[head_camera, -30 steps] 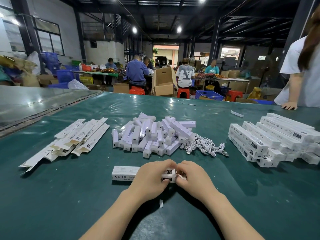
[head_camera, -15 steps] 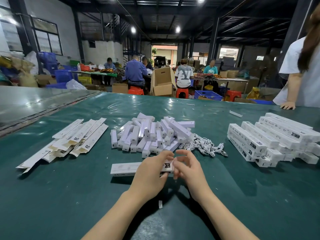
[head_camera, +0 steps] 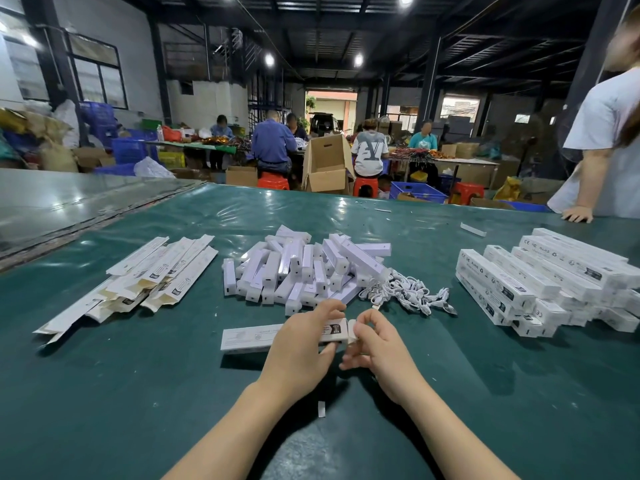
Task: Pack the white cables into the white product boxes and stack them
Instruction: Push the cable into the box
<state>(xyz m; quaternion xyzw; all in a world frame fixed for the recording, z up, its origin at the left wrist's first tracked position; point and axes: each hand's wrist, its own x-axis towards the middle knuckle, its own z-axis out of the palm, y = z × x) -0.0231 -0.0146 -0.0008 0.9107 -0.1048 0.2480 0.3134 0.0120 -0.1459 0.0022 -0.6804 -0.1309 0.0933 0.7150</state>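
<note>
White cardboard product box [head_camera: 249, 337] lies lengthwise on the dark green table covering [head_camera: 138, 393], close in front of the person; a small white paper scrap [head_camera: 322, 409] lies nearer, between the forearms; the left hand [head_camera: 301, 348] curls over the box's right end, its fingers wrapped round it in a grip; the right hand [head_camera: 377, 344] meets it there, thumb and forefinger pinching the box at its end flap, the other fingers loosely bent; just beyond the hands sits a tangle of white cables [head_camera: 408, 294], touching a loose heap of white rectangular plastic units [head_camera: 301, 268] in the middle of the table; to the left, well apart, lies a fan of flat unfolded white cartons [head_camera: 149, 275]; to the right, a stack of closed white printed boxes [head_camera: 540, 282] lies in rows; at the far right edge another person's hand [head_camera: 576, 213] rests on the table; past the table stand an open brown cardboard carton [head_camera: 327, 164] and seated workers [head_camera: 272, 143] at benches.
</note>
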